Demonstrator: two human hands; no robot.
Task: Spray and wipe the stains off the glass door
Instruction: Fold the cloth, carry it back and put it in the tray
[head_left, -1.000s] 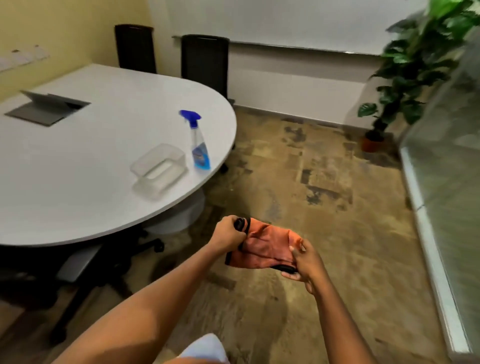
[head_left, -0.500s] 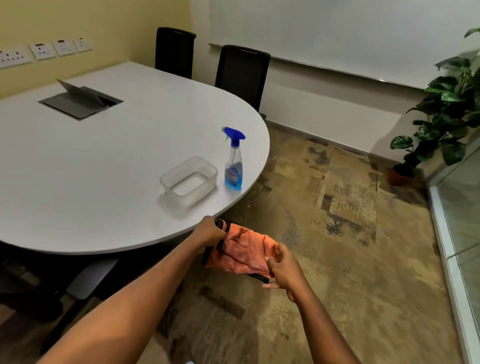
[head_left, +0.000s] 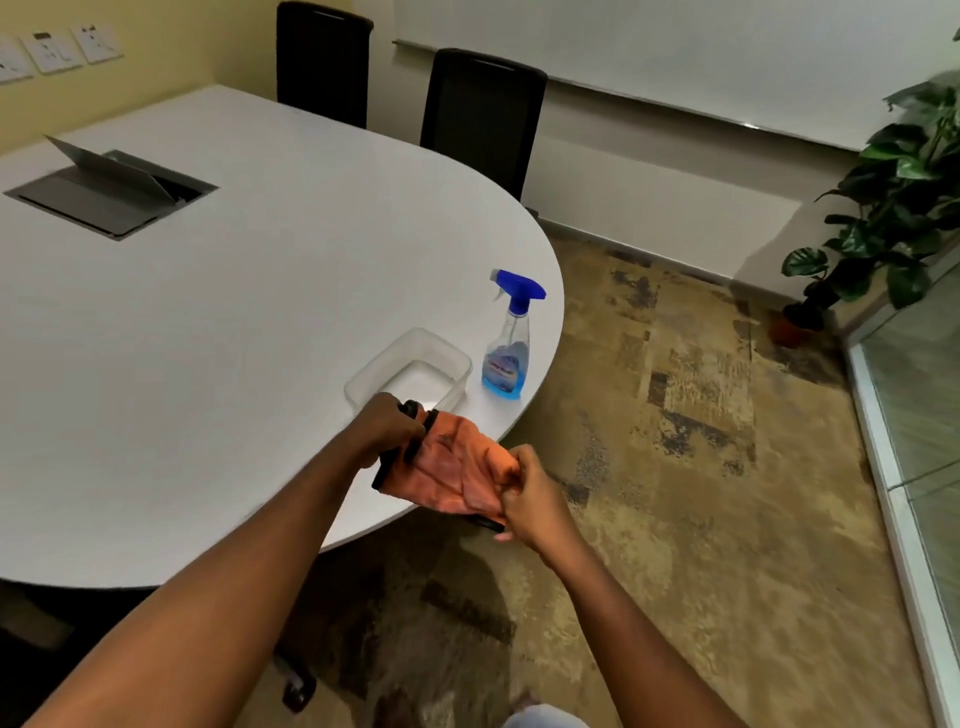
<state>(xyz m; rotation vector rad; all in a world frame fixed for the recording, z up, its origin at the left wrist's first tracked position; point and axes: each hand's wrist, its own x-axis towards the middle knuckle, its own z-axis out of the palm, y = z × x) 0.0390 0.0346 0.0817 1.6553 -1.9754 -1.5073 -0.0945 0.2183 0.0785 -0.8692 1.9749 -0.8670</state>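
Gripping the orange cloth (head_left: 457, 475) between left hand (head_left: 387, 426) and right hand (head_left: 530, 501), the person had left the spray bottle (head_left: 506, 345) untouched just beyond; no wiping seemed begun

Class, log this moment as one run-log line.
hands: left hand and right hand grip orange cloth | spray bottle: upright on table, untouched

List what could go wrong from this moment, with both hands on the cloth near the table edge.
1. The spray bottle stands upright close to the rounded edge of the table; a careless reach could knock it to the floor.
2. The left hand and right hand both grip the orange cloth, so one must let go before taking the bottle.
3. The clear container sits beside the bottle and may get bumped.
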